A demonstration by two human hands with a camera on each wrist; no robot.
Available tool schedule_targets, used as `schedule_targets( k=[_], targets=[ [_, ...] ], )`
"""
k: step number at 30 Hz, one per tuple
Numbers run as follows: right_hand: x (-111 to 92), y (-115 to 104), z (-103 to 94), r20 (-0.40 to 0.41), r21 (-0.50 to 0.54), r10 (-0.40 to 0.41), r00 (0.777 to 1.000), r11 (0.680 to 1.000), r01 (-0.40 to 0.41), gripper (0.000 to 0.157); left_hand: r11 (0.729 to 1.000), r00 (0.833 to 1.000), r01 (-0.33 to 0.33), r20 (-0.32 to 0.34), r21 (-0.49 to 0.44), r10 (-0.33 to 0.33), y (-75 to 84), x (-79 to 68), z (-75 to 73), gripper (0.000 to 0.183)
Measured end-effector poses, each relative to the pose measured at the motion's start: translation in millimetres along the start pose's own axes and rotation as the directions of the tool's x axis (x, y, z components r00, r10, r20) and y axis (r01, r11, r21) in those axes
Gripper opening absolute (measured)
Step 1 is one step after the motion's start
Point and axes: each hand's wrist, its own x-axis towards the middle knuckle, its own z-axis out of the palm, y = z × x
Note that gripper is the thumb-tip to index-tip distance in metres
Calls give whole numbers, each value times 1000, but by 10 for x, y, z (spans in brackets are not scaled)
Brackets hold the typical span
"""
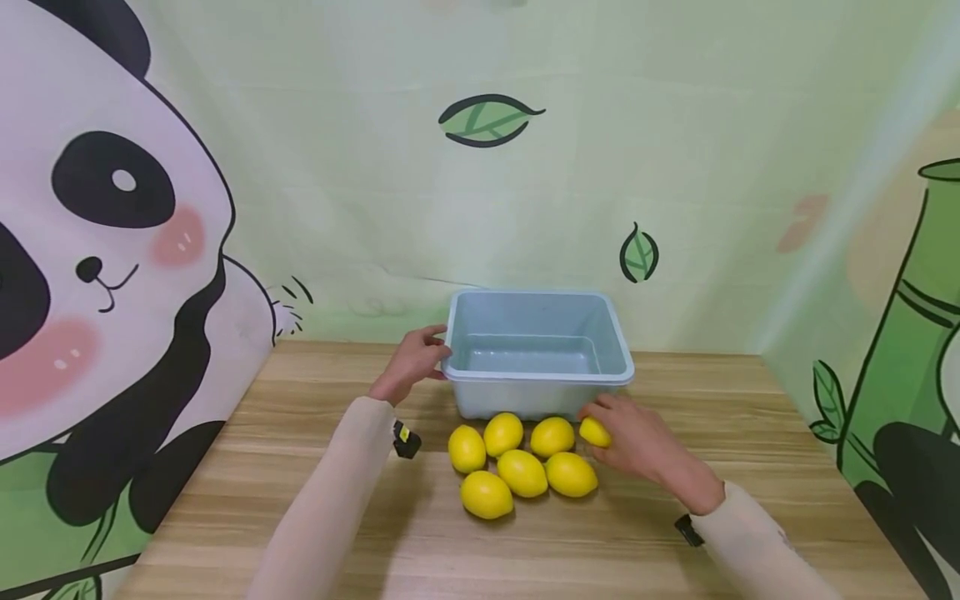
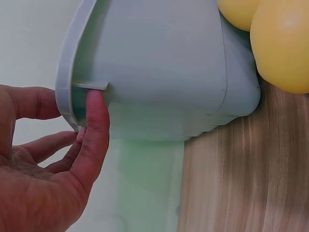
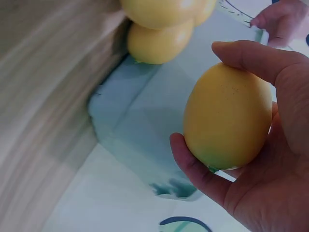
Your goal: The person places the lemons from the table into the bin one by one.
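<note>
A pale blue plastic bin (image 1: pixel 543 390) stands at the back of the wooden table, and its visible inside holds nothing. My left hand (image 1: pixel 415 360) pinches the bin's left rim, thumb on one side and fingers on the other, as the left wrist view shows at the rim (image 2: pixel 64 82). In my right hand (image 1: pixel 637 440) is a lemon (image 3: pixel 229 116), gripped between thumb and fingers close to the bin's front right corner. Several more lemons (image 1: pixel 522 473) lie grouped on the table in front of the bin.
The wooden table (image 1: pixel 600 550) runs back to a green cloth backdrop (image 1: pixel 360 167) printed with leaves, a panda (image 1: pixel 112 275) at left and bamboo at right. The bin's back stands close to that backdrop.
</note>
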Motion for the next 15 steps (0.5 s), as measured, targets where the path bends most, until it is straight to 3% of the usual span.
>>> schedule_targets(
  k=[8,15],
  targets=[
    [63,-80,-235,-36,-2,-61,998,998,61,43,1000,1000,1,6,6,-2,15,31,-19,61],
    [145,-64,-424,-55,-27,-35,998,999,33,41,1000,1000,14,15,-5,-14,15,9,-18,60]
  ],
)
